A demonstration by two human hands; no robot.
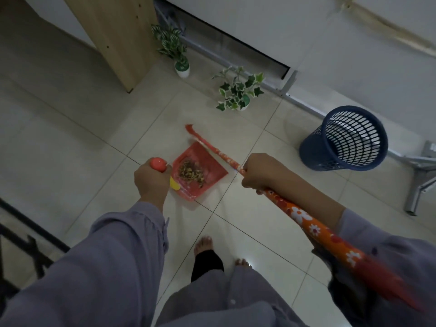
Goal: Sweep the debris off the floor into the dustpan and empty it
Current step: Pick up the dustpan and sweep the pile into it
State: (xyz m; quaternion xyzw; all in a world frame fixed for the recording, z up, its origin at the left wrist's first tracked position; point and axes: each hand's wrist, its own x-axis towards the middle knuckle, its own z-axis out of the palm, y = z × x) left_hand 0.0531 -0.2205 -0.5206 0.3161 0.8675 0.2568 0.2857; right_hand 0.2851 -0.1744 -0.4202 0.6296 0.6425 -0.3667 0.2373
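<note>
A red dustpan (213, 169) rests on the pale tiled floor with a heap of brown debris (191, 173) in its tray. My left hand (152, 182) is closed around the dustpan's upright handle, whose round red knob (158, 164) shows above my fist. My right hand (262, 172) grips the orange flowered broom stick (309, 223). The stick runs from my right side across the dustpan's far edge, with its thin red end (190, 128) pointing away from me. The broom's red bristles (387, 279) blur at the lower right, beside my body.
A blue mesh waste basket (344, 138) stands to the right of the dustpan. Two small potted plants (238, 90) (175, 50) sit beyond it, near a wooden panel (122, 34) and a metal table frame (415, 180). My bare feet (204, 244) are below.
</note>
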